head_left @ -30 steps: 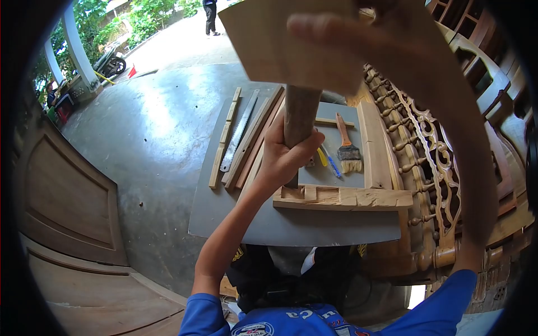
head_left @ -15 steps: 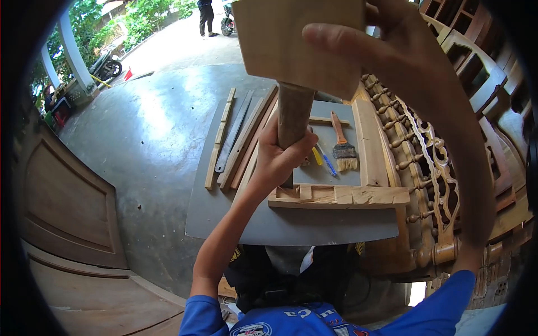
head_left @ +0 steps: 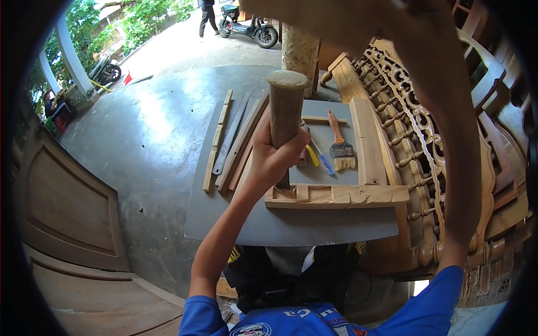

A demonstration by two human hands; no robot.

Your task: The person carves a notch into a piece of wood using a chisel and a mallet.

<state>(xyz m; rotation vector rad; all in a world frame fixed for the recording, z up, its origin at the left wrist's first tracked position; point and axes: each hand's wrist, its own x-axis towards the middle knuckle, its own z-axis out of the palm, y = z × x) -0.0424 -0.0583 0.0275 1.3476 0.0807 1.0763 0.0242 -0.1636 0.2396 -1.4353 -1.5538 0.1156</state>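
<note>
My left hand (head_left: pixel 280 147) is wrapped around the thick round wooden handle of a chisel (head_left: pixel 287 106), which stands nearly upright. The chisel's blade meets the left end of a notched wooden piece (head_left: pixel 358 196) lying across the board's near side. At the top edge, my right hand (head_left: pixel 412 25) is blurred and partly cut off, holding a wooden mallet (head_left: pixel 319 15) raised above and apart from the chisel's top.
On the grey board (head_left: pixel 291 224) lie wooden strips (head_left: pixel 218 143), a metal ruler (head_left: pixel 231 134), a brush (head_left: pixel 342 150), a blue pen (head_left: pixel 327 165) and a thick beam (head_left: pixel 368 145). Carved furniture (head_left: pixel 412 140) stands right; wooden panels (head_left: pixel 73 196) left. A person (head_left: pixel 207 17) and motorbike (head_left: pixel 246 28) are beyond.
The mallet and my right hand have risen away from the chisel, uncovering its handle top. My left hand still grips the chisel, with its blade at the notched piece.
</note>
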